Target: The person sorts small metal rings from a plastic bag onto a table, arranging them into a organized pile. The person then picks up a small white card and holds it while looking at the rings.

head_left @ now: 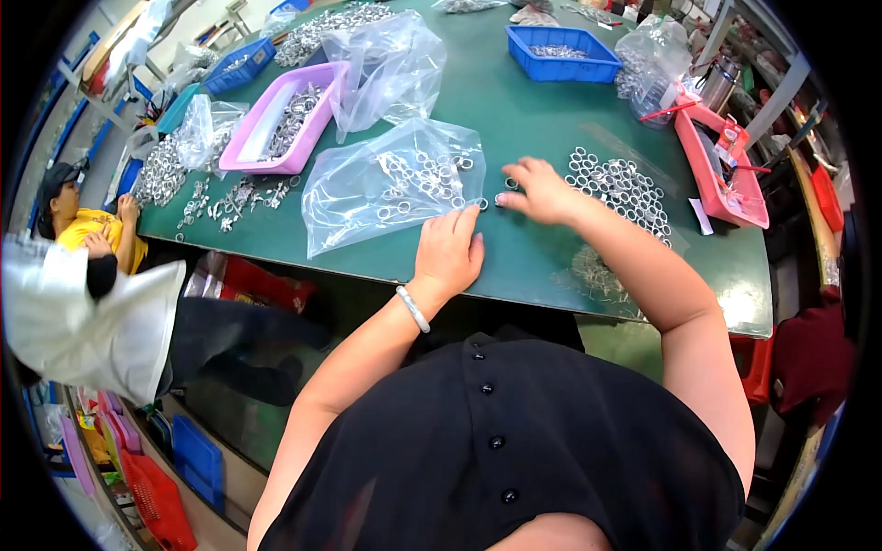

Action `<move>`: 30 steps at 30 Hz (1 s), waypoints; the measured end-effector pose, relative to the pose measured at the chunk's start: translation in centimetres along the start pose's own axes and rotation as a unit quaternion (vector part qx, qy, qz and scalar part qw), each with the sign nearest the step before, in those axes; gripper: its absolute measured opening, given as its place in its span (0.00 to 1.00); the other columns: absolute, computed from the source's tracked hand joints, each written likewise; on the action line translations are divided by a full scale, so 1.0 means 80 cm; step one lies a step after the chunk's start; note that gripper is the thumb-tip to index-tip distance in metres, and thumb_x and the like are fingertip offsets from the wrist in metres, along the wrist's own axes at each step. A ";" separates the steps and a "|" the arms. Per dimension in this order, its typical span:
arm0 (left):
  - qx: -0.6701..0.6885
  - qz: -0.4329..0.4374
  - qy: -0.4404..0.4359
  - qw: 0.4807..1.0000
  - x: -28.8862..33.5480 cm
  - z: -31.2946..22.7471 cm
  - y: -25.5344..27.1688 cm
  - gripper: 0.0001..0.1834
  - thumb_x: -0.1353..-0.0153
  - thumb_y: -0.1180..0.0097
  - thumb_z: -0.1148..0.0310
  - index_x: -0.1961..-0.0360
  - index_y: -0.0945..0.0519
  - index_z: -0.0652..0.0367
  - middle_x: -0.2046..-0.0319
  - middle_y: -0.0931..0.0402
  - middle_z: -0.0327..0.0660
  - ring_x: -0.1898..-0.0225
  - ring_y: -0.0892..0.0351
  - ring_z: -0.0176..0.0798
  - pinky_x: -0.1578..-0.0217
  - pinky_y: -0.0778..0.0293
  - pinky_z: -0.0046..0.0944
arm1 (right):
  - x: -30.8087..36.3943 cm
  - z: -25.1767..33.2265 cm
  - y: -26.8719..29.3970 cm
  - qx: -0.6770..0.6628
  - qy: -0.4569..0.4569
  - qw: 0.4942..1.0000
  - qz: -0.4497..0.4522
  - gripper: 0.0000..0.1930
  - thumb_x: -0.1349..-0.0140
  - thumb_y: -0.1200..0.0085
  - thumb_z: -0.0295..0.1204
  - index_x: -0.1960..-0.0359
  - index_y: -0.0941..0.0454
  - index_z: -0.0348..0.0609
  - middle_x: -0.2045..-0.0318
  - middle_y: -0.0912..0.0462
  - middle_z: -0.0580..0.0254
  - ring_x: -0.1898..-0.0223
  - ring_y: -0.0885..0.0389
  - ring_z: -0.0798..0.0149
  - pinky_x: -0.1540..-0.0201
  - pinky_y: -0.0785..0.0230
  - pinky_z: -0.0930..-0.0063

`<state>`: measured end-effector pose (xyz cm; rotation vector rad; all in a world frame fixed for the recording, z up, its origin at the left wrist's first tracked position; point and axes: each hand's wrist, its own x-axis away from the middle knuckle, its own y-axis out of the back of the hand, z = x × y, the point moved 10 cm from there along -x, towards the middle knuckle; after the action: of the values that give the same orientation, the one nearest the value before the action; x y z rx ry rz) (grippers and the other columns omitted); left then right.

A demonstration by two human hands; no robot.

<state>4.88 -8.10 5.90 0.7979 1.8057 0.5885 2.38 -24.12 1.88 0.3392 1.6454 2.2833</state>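
My left hand (448,254), with a pale bangle (412,309) at its wrist, lies fingers forward at the near right edge of a clear plastic bag (340,197). Its fingertips are beside a small metal ring (482,204). Several similar silvery rings (424,179) show at the bag; whether all are inside it I cannot tell. Right of the bag, my right hand (540,191) hovers low over the green table, thumb and forefinger apart. A small pale bit at the thumb tip is too small to make out. Beyond that hand spreads a cluster of loose rings (629,188).
A pink tray (296,163) of metal parts stands at the left, near a large crumpled bag (386,69). Blue trays (562,66) sit farther back. A pink basket (749,211) is at the right edge. Two people are at the left, one in yellow (96,234), one in white (101,321).
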 end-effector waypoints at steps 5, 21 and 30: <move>0.013 0.000 0.008 1.000 0.000 0.004 -0.004 0.22 0.50 0.43 0.73 0.51 0.28 0.60 0.65 0.26 0.46 0.64 0.27 0.51 0.60 0.32 0.45 | 0.027 0.047 -0.004 -0.034 0.084 0.982 -0.165 0.31 0.46 0.42 0.45 0.43 0.33 0.43 0.42 0.37 0.39 0.39 0.42 0.38 0.37 0.47 0.52; 0.020 -0.022 -0.006 1.000 0.002 0.000 0.008 0.17 0.50 0.43 0.73 0.57 0.26 0.62 0.66 0.26 0.46 0.65 0.27 0.52 0.61 0.32 0.46 | 0.023 0.055 0.016 0.081 0.131 0.974 -0.168 0.10 0.43 0.48 0.32 0.65 0.35 0.42 0.72 0.23 0.54 0.66 0.22 0.49 0.65 0.27 0.58; 0.023 -0.020 -0.009 0.999 0.002 0.000 0.009 0.16 0.51 0.43 0.73 0.58 0.25 0.62 0.65 0.25 0.47 0.64 0.27 0.52 0.60 0.32 0.45 | -0.007 -0.009 0.033 -0.145 -0.041 0.971 -0.185 0.16 0.46 0.46 0.33 0.61 0.33 0.37 0.72 0.21 0.42 0.67 0.21 0.42 0.63 0.28 0.56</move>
<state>5.04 -7.52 6.30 0.7941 1.8196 0.5141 2.33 -25.71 4.20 0.0506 1.1927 2.1451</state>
